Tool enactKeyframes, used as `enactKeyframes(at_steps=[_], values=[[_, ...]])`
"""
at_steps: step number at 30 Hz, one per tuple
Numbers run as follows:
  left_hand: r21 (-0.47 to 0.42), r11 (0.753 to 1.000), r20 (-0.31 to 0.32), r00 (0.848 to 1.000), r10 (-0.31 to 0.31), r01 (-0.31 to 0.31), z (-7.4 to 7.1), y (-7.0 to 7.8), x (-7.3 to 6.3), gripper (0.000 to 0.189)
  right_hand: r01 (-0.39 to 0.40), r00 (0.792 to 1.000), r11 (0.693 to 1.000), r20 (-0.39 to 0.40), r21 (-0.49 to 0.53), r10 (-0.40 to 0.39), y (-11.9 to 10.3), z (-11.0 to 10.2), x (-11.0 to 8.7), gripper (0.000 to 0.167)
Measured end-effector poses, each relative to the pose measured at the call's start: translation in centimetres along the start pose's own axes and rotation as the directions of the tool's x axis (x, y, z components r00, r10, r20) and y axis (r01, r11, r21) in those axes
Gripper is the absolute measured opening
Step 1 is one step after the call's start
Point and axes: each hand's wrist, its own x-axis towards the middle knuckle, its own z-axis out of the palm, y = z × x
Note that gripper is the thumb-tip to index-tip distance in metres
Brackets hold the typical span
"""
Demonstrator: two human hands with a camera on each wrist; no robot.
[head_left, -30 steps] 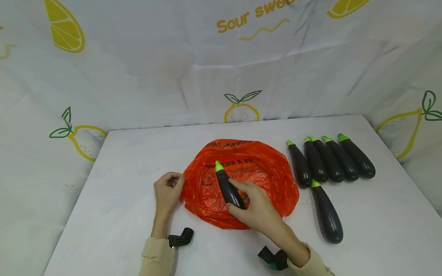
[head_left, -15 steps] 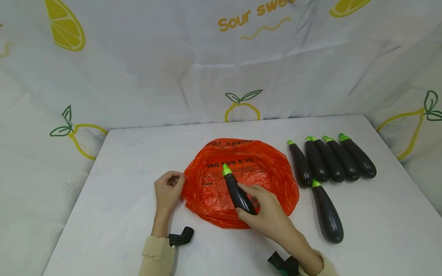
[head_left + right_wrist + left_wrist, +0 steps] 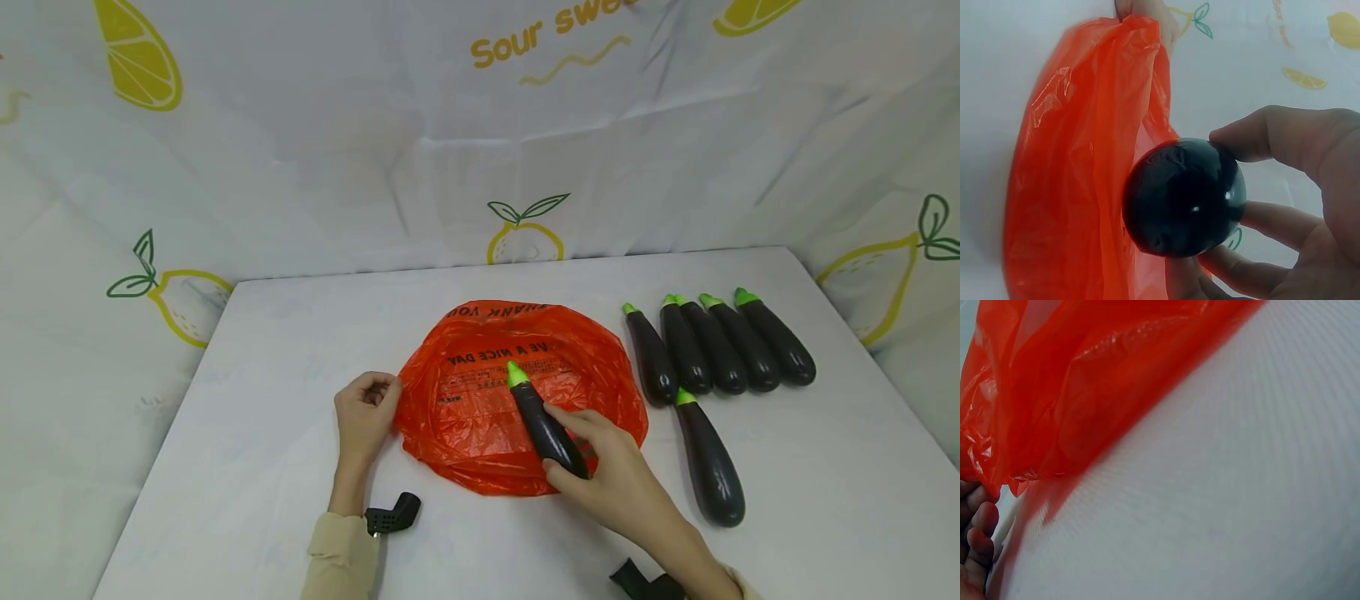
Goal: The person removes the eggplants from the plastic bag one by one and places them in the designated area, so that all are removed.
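Observation:
A red plastic bag point(image 3: 480, 433) with black print lies with its mouth spread wide on the white table. My left hand point(image 3: 367, 417) pinches the left edge of its rim; in the left wrist view, curled fingers point(image 3: 982, 519) meet the red film. Over the near right part of the bag, my right hand point(image 3: 611, 467) grips a dark eggplant point(image 3: 546, 425) by its thick lower end, the green stem pointing away. The right wrist view looks at the round end of this eggplant point(image 3: 1185, 200), with thumb and fingers around it and the bag point(image 3: 1072, 169) beside it.
Several eggplants lie in a slanting row point(image 3: 716, 346) right of the bag. Nearer, a single eggplant point(image 3: 711, 462) touches the row with its stem. A white cloth with lemon prints point(image 3: 337, 150) hangs behind the table point(image 3: 270, 400).
My right hand has moved right and toward me with the eggplant, from the bag's middle to its near right side. The left hand and the bag have stayed nearly still.

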Motion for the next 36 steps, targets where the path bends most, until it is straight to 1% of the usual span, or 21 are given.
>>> enactKeyframes(at_steps=[4,7,14,19,22,26,29,32,36], values=[[0.002,1.000,0.003,1.000,-0.009,0.009,0.0,0.0,0.0,0.007,-0.029,0.999,0.999,-0.014,-0.021,0.029,0.3,-0.3,-0.4,0.059],[-0.001,1.000,0.005,1.000,-0.013,0.013,0.0,0.0,0.0,0.007,-0.028,0.999,0.999,-0.027,-0.027,0.028,0.6,-0.5,-0.6,0.059],[-0.008,1.000,0.003,1.000,-0.005,0.005,0.1,-0.3,0.0,0.007,-0.031,0.998,0.999,-0.053,-0.032,0.029,1.6,-1.0,-1.3,0.061],[-0.019,1.000,0.002,1.000,0.001,-0.001,0.1,-0.2,0.0,0.007,-0.059,0.997,0.996,-0.051,-0.059,0.056,2.4,-1.5,-1.8,0.066],[-0.023,1.000,0.003,1.000,0.001,-0.001,0.1,-0.3,0.0,0.007,-0.063,0.996,0.994,-0.075,-0.091,0.056,2.7,-1.8,-2.2,0.067],[-0.028,1.000,-0.005,1.000,0.002,-0.002,0.1,-0.4,0.0,0.008,-0.037,0.992,0.992,-0.128,-0.122,0.021,3.2,-2.1,-2.7,0.065],[-0.033,0.999,-0.013,1.000,0.008,-0.008,0.1,-0.2,0.0,0.008,-0.025,0.989,0.991,-0.147,-0.130,0.005,3.6,-2.4,-3.0,0.066],[-0.027,1.000,-0.024,1.000,0.012,-0.012,0.2,-0.1,0.0,0.007,-0.033,0.987,0.989,-0.163,-0.145,0.009,4.1,-2.7,-3.3,0.066],[-0.032,0.999,-0.018,1.000,0.005,-0.006,0.2,-0.2,0.0,0.007,-0.071,0.984,0.983,-0.171,-0.172,0.041,4.9,-3.5,-3.7,0.067]])
